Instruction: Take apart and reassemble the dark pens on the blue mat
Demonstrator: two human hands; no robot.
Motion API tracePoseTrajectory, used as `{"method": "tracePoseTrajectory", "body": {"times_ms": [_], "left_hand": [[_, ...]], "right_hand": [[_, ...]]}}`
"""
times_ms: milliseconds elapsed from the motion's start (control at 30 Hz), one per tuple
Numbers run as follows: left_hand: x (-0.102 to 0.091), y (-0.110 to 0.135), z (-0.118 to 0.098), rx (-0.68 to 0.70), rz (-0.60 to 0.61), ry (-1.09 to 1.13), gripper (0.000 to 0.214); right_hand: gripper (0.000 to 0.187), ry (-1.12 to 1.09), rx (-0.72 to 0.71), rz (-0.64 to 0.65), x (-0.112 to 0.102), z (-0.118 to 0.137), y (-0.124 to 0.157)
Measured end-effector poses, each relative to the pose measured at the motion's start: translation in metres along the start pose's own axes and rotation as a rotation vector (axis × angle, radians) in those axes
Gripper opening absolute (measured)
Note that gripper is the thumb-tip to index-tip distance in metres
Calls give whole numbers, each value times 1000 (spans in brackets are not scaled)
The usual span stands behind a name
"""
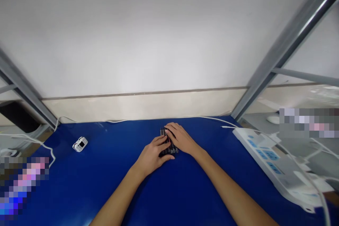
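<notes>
Several dark, slim, pen-like sticks (174, 149) lie side by side on the blue table top, partly covered by both hands. I cannot make out exactly what they are. My left hand (154, 153) rests against the bundle's left and near side, fingers stretched over it and thumb apart, reaching along the near edge. Across the far right part of the bundle lies my right hand (182, 138), its fingers extended towards the left. A small reddish bit shows between the hands. Neither hand lifts the sticks off the table.
A small white device (80, 144) with a dark screen lies on the left. On the right is a long white power strip (265, 157) with blue sockets. White cables (212, 118) run along the back edge. Metal posts (278, 53) stand at both sides before a wall.
</notes>
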State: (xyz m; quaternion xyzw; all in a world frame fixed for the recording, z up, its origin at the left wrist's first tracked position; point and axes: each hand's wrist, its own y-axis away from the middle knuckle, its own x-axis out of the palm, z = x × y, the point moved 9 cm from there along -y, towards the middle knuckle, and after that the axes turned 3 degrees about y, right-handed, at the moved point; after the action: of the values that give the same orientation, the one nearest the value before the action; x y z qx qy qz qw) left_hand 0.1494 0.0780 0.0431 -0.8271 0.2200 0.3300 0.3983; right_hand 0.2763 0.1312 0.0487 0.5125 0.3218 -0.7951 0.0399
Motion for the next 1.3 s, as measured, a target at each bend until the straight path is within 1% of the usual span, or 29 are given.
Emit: {"method": "tracePoseTrajectory", "body": {"times_ms": [100,233,300,367,433,633,700,767,867,967,1067,1200,1300], "left_hand": [[0,0,-1,-9,4,-21,57],[0,0,-4,13,13,-32,53],[-2,0,-6,25,5,-43,58],[-6,-1,-8,32,-27,-47,64],[-15,-2,-12,24,-92,-29,61],[-50,-1,-15,-105,-357,55,28],[-58,1,-13,-143,-432,87,23],[-63,3,-11,-166,-482,110,22],[-62,4,-9,-171,-502,116,23],[-59,4,-9,-157,-484,115,24],[-57,4,-9,-163,-485,114,22],[-60,7,-5,-191,-527,128,22],[-65,9,0,-217,-565,149,23]], "right_hand": [[32,-5,-13,-13,-1,3,-1],[33,-12,-6,-1,2,1,0],[35,-16,14,-16,1,-2,1],[38,-27,51,-69,-5,-7,3],[39,-50,108,-153,-16,-14,6],[36,-205,273,-421,-52,-34,24],[36,-250,304,-473,-59,-37,29],[36,-268,325,-493,-63,-37,32],[37,-276,324,-480,-62,-36,31],[36,-270,300,-444,-58,-32,29],[33,-254,286,-439,-57,-29,27],[30,-252,277,-498,-67,-21,27],[28,-242,234,-587,-81,1,33]]}}
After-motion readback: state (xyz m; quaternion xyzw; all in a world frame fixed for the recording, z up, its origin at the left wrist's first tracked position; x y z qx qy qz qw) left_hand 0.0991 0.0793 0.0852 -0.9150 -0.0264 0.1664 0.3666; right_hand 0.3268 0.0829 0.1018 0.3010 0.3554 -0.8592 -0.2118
